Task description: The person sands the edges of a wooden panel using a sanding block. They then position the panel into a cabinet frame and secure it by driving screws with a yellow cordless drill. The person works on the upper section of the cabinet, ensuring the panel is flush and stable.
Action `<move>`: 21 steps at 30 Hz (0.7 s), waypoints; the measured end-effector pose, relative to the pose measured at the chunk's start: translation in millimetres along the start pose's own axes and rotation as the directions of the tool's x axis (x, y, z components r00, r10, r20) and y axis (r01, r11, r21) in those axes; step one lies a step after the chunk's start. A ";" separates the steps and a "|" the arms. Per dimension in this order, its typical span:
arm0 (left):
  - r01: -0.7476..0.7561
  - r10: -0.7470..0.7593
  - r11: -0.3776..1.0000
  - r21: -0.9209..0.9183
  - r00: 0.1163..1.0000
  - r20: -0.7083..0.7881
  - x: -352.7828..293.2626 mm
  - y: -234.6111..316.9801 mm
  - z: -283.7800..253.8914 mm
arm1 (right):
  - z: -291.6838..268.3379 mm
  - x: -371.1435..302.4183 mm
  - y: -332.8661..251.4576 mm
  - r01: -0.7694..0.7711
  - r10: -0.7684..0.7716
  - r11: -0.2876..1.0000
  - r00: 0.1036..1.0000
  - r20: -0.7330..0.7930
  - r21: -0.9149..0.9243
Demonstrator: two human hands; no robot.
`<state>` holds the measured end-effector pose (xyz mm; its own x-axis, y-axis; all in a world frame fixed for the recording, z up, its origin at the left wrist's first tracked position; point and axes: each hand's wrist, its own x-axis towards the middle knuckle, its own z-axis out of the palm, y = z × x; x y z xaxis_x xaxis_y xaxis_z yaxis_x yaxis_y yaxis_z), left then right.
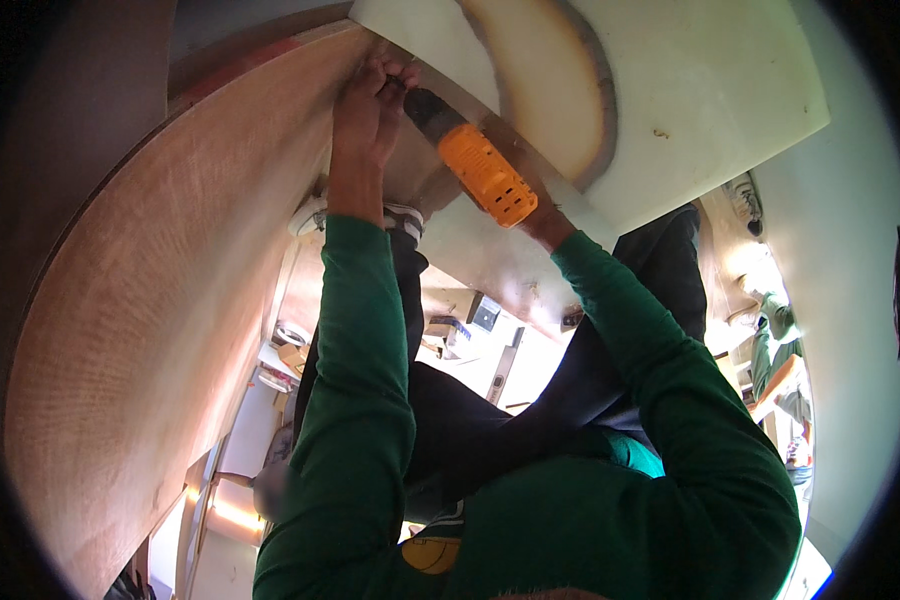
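An orange power drill point(485, 172) with a black front end slants up and to the left, toward the corner between a wood-faced panel and a pale surface. At its rear end my right hand point(546, 224) is wrapped round it, with most of the fingers hidden behind the orange body. Just beyond the drill's black tip, my left hand point(367, 112) has its fingers curled together close to the corner. Something small and dark shows between those fingertips, too small to name. Whether the drill's tip touches it, I cannot tell.
A large curved wood-faced panel point(170, 300) rises along the left. Overhead at the right is a pale board point(710, 100) with a brown-edged curved patch. My bent legs are below my arms. Another person's legs and shoe point(746, 203) show at the right edge.
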<state>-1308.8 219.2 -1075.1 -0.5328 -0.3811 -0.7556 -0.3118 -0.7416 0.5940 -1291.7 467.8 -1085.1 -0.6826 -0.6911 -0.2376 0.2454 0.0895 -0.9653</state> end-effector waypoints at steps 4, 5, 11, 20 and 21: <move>0.003 -0.003 1.000 -0.020 1.000 -0.009 -1.3 -1.8 -1.6 | 1.0 1.6 -3.9 -0.081 0.079 0.995 0.996 0.030 0.066; -0.003 0.004 1.000 -0.031 0.999 0.035 -0.6 -1.8 -4.9 | 1.6 1.8 -4.5 -0.022 0.022 1.000 1.000 0.012 0.019; 0.019 -0.020 1.000 -0.013 0.999 -0.049 -0.6 -1.5 -1.9 | 4.3 7.7 -2.2 0.013 -0.012 1.000 1.000 0.028 -0.016; 0.037 -0.037 0.997 -0.065 0.999 -0.010 0.8 -2.6 -0.3 | 5.7 7.3 2.9 -0.051 0.051 0.999 0.998 0.036 0.012; 0.037 -0.038 0.997 -0.069 0.999 -0.015 0.9 -3.6 0.3 | 6.3 6.3 1.5 -0.006 0.006 1.000 1.000 0.006 -0.023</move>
<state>-1308.3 221.6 -1077.8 -0.5090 -0.3607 -0.7815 -0.2763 -0.7914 0.5452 -1291.3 459.0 -1087.3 -0.6766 -0.6950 -0.2432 0.2337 0.1105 -0.9660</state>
